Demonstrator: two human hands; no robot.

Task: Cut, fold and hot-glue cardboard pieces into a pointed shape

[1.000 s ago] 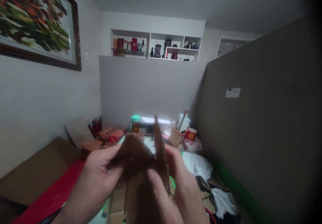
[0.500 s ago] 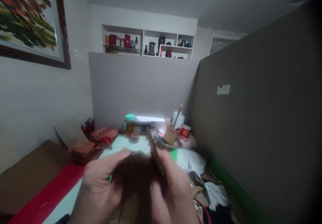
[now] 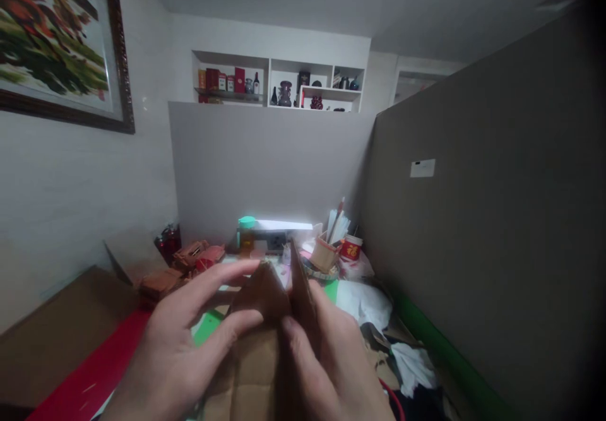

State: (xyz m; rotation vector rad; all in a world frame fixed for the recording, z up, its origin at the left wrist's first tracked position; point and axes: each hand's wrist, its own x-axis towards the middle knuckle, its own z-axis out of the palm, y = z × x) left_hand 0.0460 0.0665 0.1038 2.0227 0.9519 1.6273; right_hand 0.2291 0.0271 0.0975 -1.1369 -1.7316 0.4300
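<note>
The left hand (image 3: pixel 173 339) has spread, pinching folded cardboard (image 3: pixel 255 370); the right hand (image 3: pixel 341 351) grips its raised flap (image 3: pixel 299 282). Overbending could tear it.

Head cam looks fwd/down, v. close behind cardboard (image 3: pixel 255 367).

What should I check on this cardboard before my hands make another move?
1. Left hand on the cardboard: ok, thumb and fingers at the left flap.
2. Right hand on it: ok, thumb on the near side of the right flap, fingers behind.
3. Flaps' top edges together: not ok, a gap shows between them.
4. Lower end in view: not ok, it runs out of the picture's bottom.
5. Firmness of grip: cannot tell.
6. Green-lidded container away from the hands: ok, it stands beyond them.
</note>
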